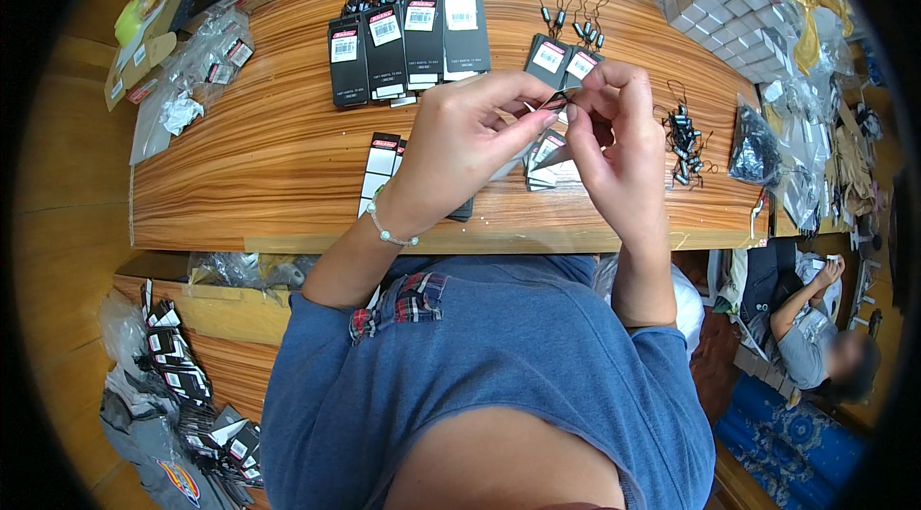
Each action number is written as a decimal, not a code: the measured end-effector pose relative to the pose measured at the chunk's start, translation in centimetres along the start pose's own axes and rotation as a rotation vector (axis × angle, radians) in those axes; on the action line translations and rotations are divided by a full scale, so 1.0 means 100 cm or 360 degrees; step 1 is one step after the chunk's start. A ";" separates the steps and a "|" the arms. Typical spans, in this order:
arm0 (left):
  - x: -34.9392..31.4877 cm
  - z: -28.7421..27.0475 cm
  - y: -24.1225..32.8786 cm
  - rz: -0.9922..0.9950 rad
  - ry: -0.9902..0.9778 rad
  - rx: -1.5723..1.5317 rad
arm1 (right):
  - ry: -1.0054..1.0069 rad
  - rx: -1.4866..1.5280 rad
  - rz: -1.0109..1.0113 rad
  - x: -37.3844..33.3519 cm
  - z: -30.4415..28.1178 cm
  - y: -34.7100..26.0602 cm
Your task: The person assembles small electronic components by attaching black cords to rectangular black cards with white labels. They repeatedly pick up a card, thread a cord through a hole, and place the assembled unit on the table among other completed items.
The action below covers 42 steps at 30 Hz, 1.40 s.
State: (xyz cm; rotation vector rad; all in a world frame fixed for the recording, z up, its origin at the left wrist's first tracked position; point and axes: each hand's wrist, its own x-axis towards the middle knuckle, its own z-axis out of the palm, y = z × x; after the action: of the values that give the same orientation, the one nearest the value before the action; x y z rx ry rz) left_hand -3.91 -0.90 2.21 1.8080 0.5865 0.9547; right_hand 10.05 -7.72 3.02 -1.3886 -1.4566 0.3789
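Above the middle of the table, my left hand (470, 131) and my right hand (619, 141) meet, fingertips pinched together. Between them is a thin black cord (558, 99), apparently joined to a hang tag whose body is mostly hidden by my fingers. Just beyond my fingers lie black hang tags (549, 57) with white labels, their corded loops stretching away from me. Below my hands rests a small stack of tags (545, 176), partly covered. To the right of my right hand is a loose pile of black cords (686, 147) with small barrel-shaped ends.
Corded black tags (408, 49) stand in rows at the far middle. More tags (376, 169) lie by my left wrist. A clear bag of black cords (755, 145) sits right, below wrapped white boxes (734, 6). Tag bundles (177, 356) lie lower left; another person (811, 342) sits at right.
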 end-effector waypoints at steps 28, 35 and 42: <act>0.022 0.002 -0.025 0.0861 0.0078 0.0638 | 0.0328 0.2052 0.0209 0.027 -0.030 0.056; 0.024 0.005 -0.031 0.0353 -0.0096 0.0073 | 0.0101 0.2766 0.0227 0.029 -0.020 0.058; 0.023 0.020 -0.045 0.0236 -0.0153 -0.0009 | 0.0076 0.2231 0.0151 0.026 -0.010 0.043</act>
State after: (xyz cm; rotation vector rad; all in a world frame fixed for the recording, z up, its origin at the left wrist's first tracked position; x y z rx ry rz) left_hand -0.88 1.61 -1.48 1.9016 0.3937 0.9607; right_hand 13.73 -4.70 1.15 -0.2957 -0.7032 1.1300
